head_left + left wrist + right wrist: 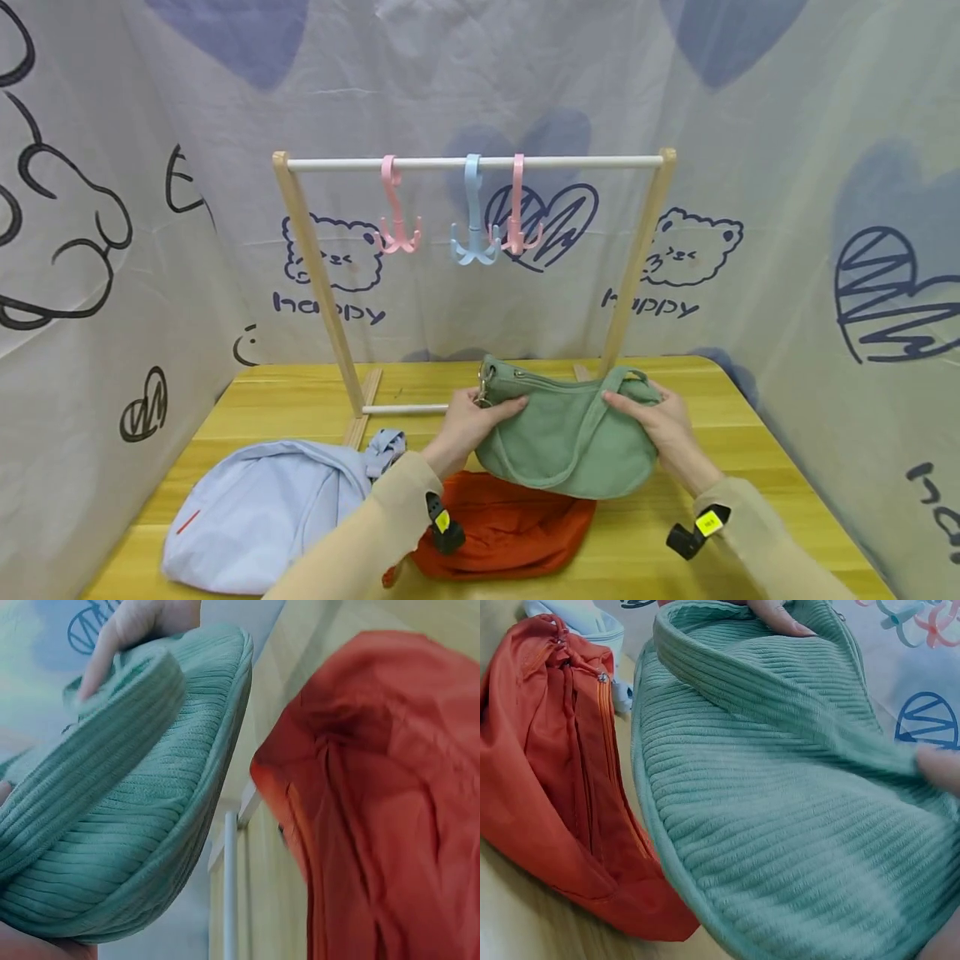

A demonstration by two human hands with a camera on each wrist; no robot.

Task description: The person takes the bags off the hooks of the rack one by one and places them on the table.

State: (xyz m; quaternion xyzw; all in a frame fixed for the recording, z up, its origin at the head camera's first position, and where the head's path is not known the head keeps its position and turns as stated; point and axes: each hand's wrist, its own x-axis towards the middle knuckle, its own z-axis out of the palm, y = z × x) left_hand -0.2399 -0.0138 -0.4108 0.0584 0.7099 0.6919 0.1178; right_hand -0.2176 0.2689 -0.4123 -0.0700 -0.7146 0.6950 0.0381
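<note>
A green corduroy shoulder bag (pixel 555 433) is held up between both hands, tilted, its zipped edge toward the rack. My left hand (pixel 468 425) grips its left end near the metal ring, thumb across the front. At the other end my right hand (pixel 660 421) pinches the bag, with the thumb by the strap (pixel 592 425). The ribbed cloth (pixel 742 802) fills much of the right wrist view, and the strap loops over it. Below the green bag, partly hidden by it, a red-orange bag (pixel 510 533) lies on the table; its zipper (pixel 611 742) shows in the right wrist view.
A pale blue bag (pixel 255 508) lies on the wooden table (pixel 720 467) at the left. Behind stands a wood-sided rack whose white bar (pixel 585 162) carries a pink hook (pixel 395 208), a blue hook (pixel 474 212) and another pink hook (pixel 517 208). Printed cloth (pixel 787 208) surrounds the table.
</note>
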